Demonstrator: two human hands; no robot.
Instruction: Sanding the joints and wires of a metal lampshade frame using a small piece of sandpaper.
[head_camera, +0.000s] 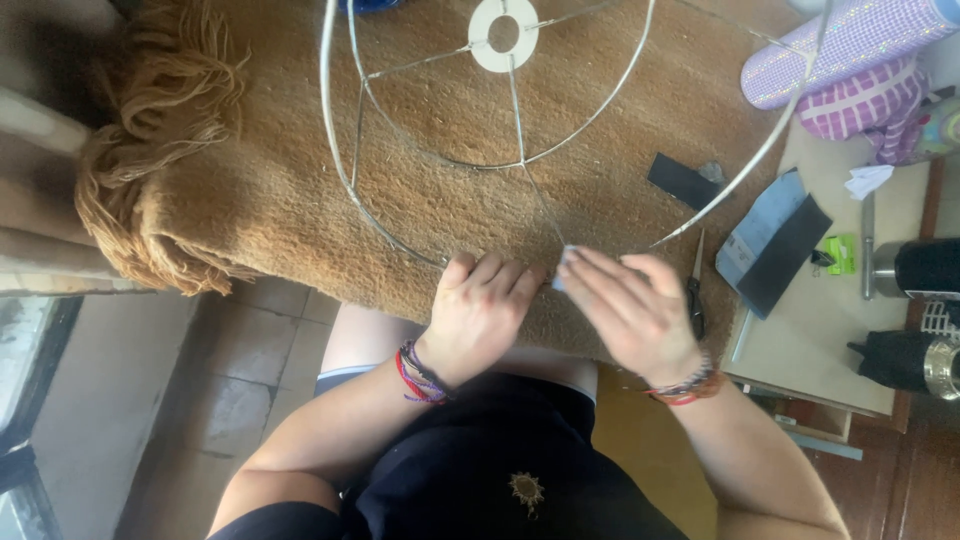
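The left hand is pinching the near rim of 1 wire lampshade frame lying on the brown fringed rug, while the right hand is pressing a pale strip against it. The frame looks light, springy, best gripped at the rim. 1 pair of scissors is lying just right.

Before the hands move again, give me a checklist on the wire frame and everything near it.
1. Left hand on the wire frame at its near rim: ok.
2. Right hand pinching a small pale strip at the rim: ok.
3. Frame resting on the brown mat: ok.
4. Scissors beside the right hand, untouched: ok.
5. Strip wrapped tight round the wire: cannot tell.
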